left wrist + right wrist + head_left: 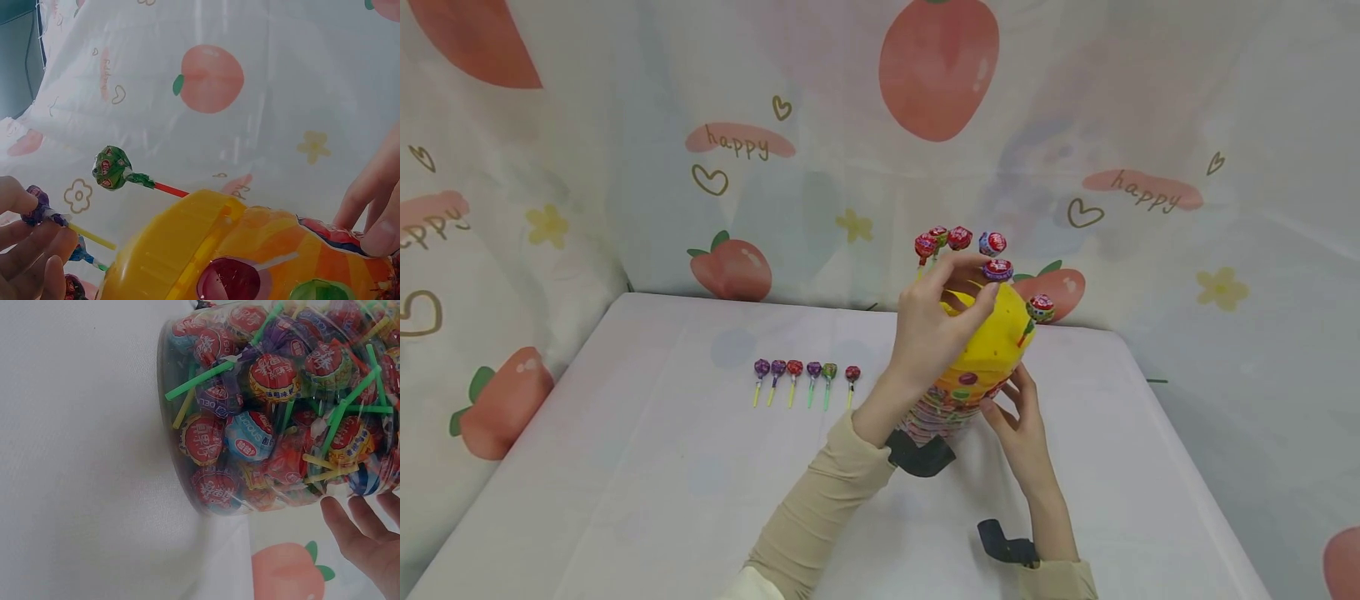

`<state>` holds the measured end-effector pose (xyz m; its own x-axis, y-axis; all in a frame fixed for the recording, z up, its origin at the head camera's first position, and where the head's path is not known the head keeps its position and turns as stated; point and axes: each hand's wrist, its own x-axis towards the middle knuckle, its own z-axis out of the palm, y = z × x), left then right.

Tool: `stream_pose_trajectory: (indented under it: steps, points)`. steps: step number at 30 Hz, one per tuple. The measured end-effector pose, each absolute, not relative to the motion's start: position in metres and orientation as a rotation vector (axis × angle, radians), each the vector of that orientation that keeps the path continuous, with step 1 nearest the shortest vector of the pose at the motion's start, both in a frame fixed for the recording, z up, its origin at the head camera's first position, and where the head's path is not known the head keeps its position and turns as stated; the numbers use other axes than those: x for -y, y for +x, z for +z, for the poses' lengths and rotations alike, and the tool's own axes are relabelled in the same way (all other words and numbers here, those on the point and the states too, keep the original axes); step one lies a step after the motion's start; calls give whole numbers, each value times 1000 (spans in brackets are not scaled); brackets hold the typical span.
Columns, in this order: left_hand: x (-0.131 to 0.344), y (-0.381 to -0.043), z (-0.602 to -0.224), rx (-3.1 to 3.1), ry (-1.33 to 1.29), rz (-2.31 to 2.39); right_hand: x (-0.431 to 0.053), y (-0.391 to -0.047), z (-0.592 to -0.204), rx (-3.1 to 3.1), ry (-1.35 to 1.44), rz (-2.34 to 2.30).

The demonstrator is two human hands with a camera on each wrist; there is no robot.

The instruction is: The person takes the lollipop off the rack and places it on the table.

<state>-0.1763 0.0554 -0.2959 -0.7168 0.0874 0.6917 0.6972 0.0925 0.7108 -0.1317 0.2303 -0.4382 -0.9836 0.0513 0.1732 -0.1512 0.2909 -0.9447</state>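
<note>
Between the thumb and fingertips of my left hand (928, 321) is a purple-wrapped lollipop (37, 209). Its yellow stick points toward the domed yellow lid (992, 342) of a large clear jar (187, 459) full of wrapped lollipops. On the jar's right side, my right hand (1026, 437) holds it low beside the orange label (250, 228), fingertips against the wall. A green-wrapped lollipop (112, 167) stands on a red stick in the lid. Several more, including a red-wrapped lollipop (959, 238), stick up around the lid's far side, partly behind my left hand.
To the jar's left, several lollipops (794, 368) lie in a row on the white-covered table (647, 467), sticks toward me. A printed cloth backdrop (820, 167) rises behind the table. Dark straps (921, 454) hang at both wrists.
</note>
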Motion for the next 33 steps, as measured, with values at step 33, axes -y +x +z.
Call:
stream_pose_trajectory:
  steps: [33]
  points:
    - [4,-138,-373,1976,-579,-1733,-230,-133,-440,2393,122,1735]
